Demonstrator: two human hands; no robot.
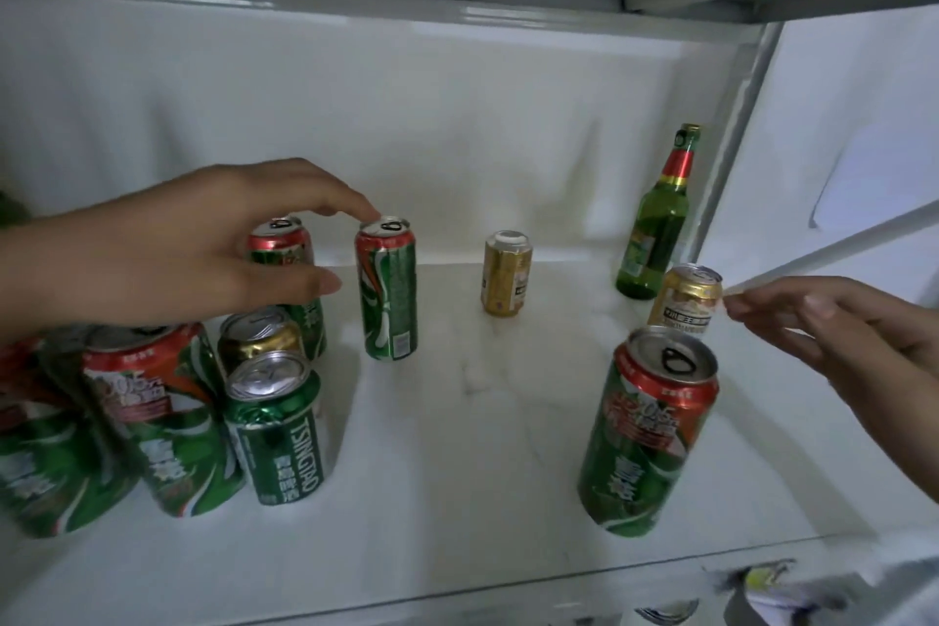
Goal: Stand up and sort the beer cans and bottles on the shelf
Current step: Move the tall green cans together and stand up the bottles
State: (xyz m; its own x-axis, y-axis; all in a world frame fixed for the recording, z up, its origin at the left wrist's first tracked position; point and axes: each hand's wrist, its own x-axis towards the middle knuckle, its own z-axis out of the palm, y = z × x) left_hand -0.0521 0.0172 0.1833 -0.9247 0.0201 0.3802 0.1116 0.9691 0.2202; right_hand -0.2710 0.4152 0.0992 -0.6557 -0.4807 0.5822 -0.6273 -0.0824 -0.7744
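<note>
the left hand [193, 244] is reaching in from the left of the frame with its fingers spread, one fingertip [373, 215] touching the rim of a tall green can [388, 292] standing just left of centre; it is not gripping it. the right hand [833, 336] is coming in from the right, fingers loosely extended and holding nothing, its tips just beside a gold can [683, 300]. to do this well, the left hand is probably needing to close around the can's body rather than push at the top, since a tall, thin can tips easily. the cans are looking like smooth, glossy printed metal with dull silver lids; several green ones [167, 422] are crowding the lower left, another green can [648, 432] is standing alone at lower right, and a second gold can [506, 274] is sitting near centre. a green glass bottle [655, 229], slim-necked, is standing at the right rear. the shelf [457, 498] is looking white and a little rumpled, as if lined with a sheet.
</note>
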